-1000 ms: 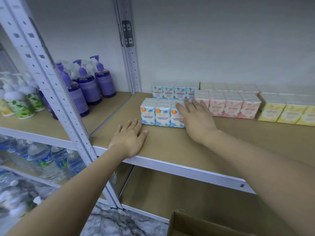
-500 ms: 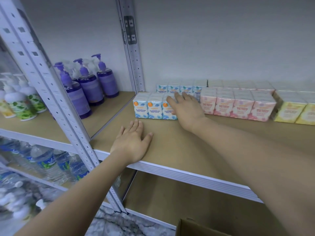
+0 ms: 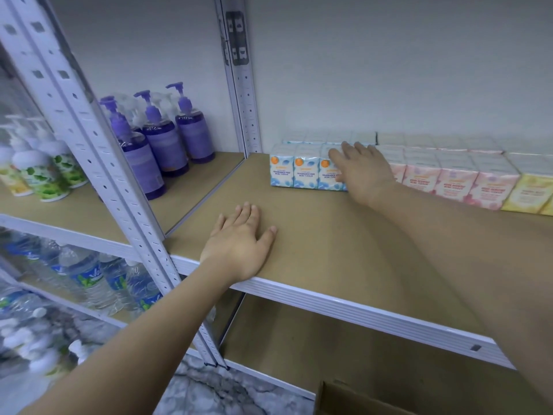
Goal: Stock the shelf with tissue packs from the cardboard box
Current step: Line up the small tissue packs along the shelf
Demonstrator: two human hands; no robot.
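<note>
A front row of blue tissue packs stands on the brown shelf, close against a second blue row behind it. My right hand lies with straight fingers against the front and top of the rightmost blue packs, hiding one of them. My left hand rests flat, palm down, on the shelf near its front edge, apart from the packs. Pink tissue packs and yellow ones continue the row to the right. A corner of the cardboard box shows at the bottom.
A perforated metal upright separates this bay from the left one, which holds purple pump bottles and green-labelled bottles. Water bottles fill the lower left shelf. A lower brown shelf lies under the front rail.
My right hand has pushed the front blue packs back towards the rear row and wall. My left hand has stayed flat on the shelf. The camera has moved closer.
</note>
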